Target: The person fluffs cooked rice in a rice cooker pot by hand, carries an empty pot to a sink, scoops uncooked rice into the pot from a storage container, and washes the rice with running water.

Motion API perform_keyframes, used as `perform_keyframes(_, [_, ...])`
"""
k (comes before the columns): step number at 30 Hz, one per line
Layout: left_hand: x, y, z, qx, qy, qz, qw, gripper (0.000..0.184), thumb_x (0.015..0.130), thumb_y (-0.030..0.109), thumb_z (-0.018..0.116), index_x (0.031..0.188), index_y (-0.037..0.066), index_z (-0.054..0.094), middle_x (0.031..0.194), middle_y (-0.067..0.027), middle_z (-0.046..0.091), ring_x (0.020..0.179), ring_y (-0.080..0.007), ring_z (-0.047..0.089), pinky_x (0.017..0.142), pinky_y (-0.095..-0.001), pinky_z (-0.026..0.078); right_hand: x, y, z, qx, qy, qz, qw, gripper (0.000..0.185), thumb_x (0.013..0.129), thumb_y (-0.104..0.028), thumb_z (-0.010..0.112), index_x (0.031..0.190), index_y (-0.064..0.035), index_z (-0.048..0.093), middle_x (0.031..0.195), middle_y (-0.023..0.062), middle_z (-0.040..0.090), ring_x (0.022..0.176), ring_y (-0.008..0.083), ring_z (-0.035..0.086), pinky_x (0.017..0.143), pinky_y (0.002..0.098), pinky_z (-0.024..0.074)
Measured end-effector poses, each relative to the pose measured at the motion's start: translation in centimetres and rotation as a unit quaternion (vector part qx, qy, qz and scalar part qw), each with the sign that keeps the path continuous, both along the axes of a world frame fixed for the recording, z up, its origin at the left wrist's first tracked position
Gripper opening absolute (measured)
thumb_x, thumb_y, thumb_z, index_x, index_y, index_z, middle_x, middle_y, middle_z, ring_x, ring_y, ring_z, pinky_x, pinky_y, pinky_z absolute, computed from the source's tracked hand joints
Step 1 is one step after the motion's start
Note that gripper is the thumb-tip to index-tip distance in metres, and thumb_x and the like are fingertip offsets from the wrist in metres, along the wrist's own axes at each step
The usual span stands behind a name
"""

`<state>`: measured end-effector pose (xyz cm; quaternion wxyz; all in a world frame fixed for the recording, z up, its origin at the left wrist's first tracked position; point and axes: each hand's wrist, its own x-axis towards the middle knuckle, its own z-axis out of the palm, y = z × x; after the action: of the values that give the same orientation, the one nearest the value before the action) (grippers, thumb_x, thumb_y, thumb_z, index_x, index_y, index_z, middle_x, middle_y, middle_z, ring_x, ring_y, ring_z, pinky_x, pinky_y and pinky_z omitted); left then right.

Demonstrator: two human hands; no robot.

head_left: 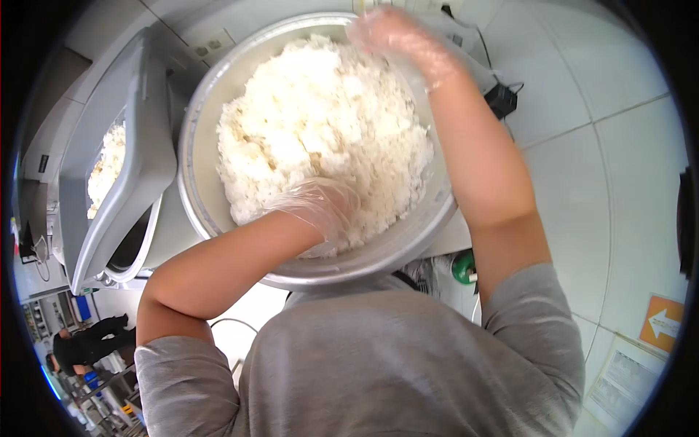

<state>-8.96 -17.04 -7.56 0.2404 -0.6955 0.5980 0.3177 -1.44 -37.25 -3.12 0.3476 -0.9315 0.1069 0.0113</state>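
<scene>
The left hand [328,207] presses into the rice [306,109], its fingers hidden, so I cannot tell how they are closed. The right hand [382,33] is at the far rim of the metal bowl [342,277]; its fingers are too blurred to tell. The rice fills much of this bowl. I judge it soft, sticky and heavy together, best taken from below with cupped fingers. I count 2 gloved hands, 1 bowl, 1 grey container [154,146] with more rice inside.
</scene>
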Motion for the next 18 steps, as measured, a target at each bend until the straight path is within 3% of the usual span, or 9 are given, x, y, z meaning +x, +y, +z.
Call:
perform_keyframes(2, [1.3, 0.6, 1.3, -0.005, -0.017, 0.066, 0.998, 0.015, 0.074, 0.005, 0.051, 0.079, -0.003, 0.062, 0.084, -0.0186, 0.061, 0.078, -0.0271, 0.061, 0.067, -0.0362, 0.049, -0.7, 0.5, -1.7, 0.064, 0.032, -0.009, 0.997, 0.020, 0.082, -0.022, 0.056, 0.088, -0.0042, 0.061, 0.095, 0.0156, 0.063, 0.085, 0.0236, 0.061, 0.085, 0.0369, 0.0458])
perform_keyframes(3, [1.9, 1.0, 1.5, -0.002, -0.018, 0.093, 0.995, 0.016, 0.072, 0.007, 0.051, 0.076, -0.003, 0.063, 0.085, -0.0187, 0.061, 0.078, -0.0280, 0.060, 0.069, -0.0376, 0.048, -1.8, 1.5, -0.3, -0.074, 0.160, 0.069, 0.982, 0.023, 0.080, -0.026, 0.059, 0.087, -0.0042, 0.061, 0.091, 0.0154, 0.063, 0.082, 0.0238, 0.060, 0.082, 0.0371, 0.0461])
perform_keyframes(4, [3.3, 1.5, 1.5, -0.033, -0.039, 0.115, 0.992, 0.018, 0.073, 0.010, 0.052, 0.079, -0.004, 0.062, 0.087, -0.0200, 0.061, 0.080, -0.0284, 0.060, 0.070, -0.0384, 0.048, -2.6, 2.3, 1.1, -0.207, 0.286, 0.143, 0.925, 0.026, 0.078, -0.029, 0.062, 0.086, -0.0042, 0.062, 0.086, 0.0152, 0.063, 0.079, 0.0239, 0.059, 0.078, 0.0374, 0.0464])
perform_keyframes(6, [5.5, 2.4, 2.8, -0.098, -0.057, 0.179, 0.977, 0.027, 0.073, 0.017, 0.055, 0.087, -0.006, 0.060, 0.094, -0.0210, 0.060, 0.085, -0.0294, 0.059, 0.074, -0.0392, 0.048, -4.3, 0.8, -3.4, -0.143, 0.264, 0.173, 0.938, 0.037, 0.073, -0.038, 0.062, 0.081, -0.0014, 0.063, 0.088, 0.0193, 0.062, 0.083, 0.0280, 0.060, 0.077, 0.0381, 0.0459])
perform_keyframes(7, [6.3, 2.9, 4.4, -0.133, -0.055, 0.226, 0.963, 0.034, 0.073, 0.022, 0.057, 0.093, -0.006, 0.059, 0.098, -0.0208, 0.059, 0.088, -0.0300, 0.059, 0.076, -0.0392, 0.048, -4.3, 0.5, -5.7, -0.212, 0.247, 0.193, 0.926, 0.040, 0.073, -0.040, 0.061, 0.082, -0.0008, 0.063, 0.089, 0.0197, 0.062, 0.084, 0.0292, 0.059, 0.077, 0.0382, 0.0458])
perform_keyframes(9, [10.0, 2.8, 2.7, -0.200, -0.056, 0.268, 0.941, 0.040, 0.074, 0.027, 0.061, 0.100, -0.003, 0.058, 0.103, -0.0194, 0.059, 0.093, -0.0300, 0.058, 0.081, -0.0387, 0.047, -4.2, 0.2, -8.9, -0.345, 0.207, 0.235, 0.885, 0.046, 0.072, -0.044, 0.059, 0.084, 0.0006, 0.063, 0.092, 0.0204, 0.061, 0.085, 0.0315, 0.059, 0.077, 0.0384, 0.0456])
perform_keyframes(12, [10.5, 3.7, 3.6, -0.226, -0.057, 0.314, 0.920, 0.046, 0.075, 0.033, 0.062, 0.108, 0.002, 0.057, 0.109, -0.0178, 0.058, 0.101, -0.0299, 0.055, 0.088, -0.0383, 0.044, -5.3, 2.7, -8.0, -0.260, 0.180, 0.115, 0.942, 0.048, 0.073, -0.045, 0.055, 0.090, -0.0014, 0.063, 0.092, 0.0177, 0.062, 0.084, 0.0343, 0.058, 0.077, 0.0372, 0.0458])
perform_keyframes(15, [9.7, 5.0, 5.0, -0.274, -0.006, 0.347, 0.897, 0.050, 0.078, 0.035, 0.061, 0.115, 0.003, 0.054, 0.114, -0.0185, 0.055, 0.108, -0.0301, 0.052, 0.093, -0.0382, 0.040, -4.5, 3.4, -8.9, -0.331, 0.244, 0.244, 0.878, 0.047, 0.071, -0.044, 0.056, 0.097, -0.0053, 0.062, 0.095, 0.0168, 0.061, 0.085, 0.0354, 0.058, 0.079, 0.0372, 0.0458])
perform_keyframes(18, [10.1, 6.1, 4.9, -0.377, 0.013, 0.378, 0.845, 0.054, 0.079, 0.035, 0.060, 0.120, 0.002, 0.050, 0.118, -0.0202, 0.053, 0.111, -0.0314, 0.050, 0.096, -0.0381, 0.038, -4.4, 3.5, -9.0, -0.321, 0.196, 0.212, 0.902, 0.041, 0.071, -0.041, 0.057, 0.094, -0.0079, 0.063, 0.094, 0.0150, 0.062, 0.082, 0.0339, 0.058, 0.077, 0.0381, 0.0463])
